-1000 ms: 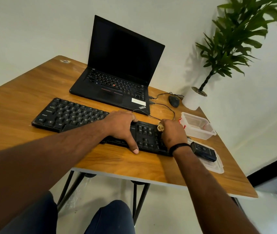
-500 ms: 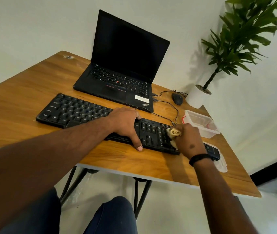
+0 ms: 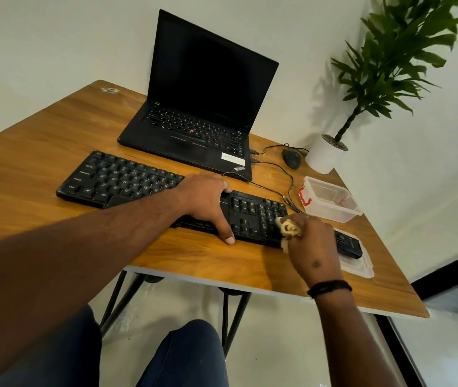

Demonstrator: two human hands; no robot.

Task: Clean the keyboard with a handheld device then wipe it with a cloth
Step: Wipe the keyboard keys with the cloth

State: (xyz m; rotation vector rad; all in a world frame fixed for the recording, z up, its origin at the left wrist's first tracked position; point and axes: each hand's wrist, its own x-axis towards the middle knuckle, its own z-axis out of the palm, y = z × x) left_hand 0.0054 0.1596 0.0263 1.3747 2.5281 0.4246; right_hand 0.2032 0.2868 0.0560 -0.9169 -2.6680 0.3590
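ThinkPad laptop (image 3: 194, 113) behind; my left hand (image 3: 208, 202) lies flat on the keyboard (image 3: 127, 180), right hand (image 3: 314, 244) bunching the cloth (image 3: 289, 229), now lower on the numpad.

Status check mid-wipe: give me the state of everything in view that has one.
laptop: lid open, screen dark
keyboard: flat on table, being wiped
cloth: bunched, on the keyboard's right end
left hand: pressing keyboard
right hand: gripping cloth
clear box: lid off
handheld device: set down
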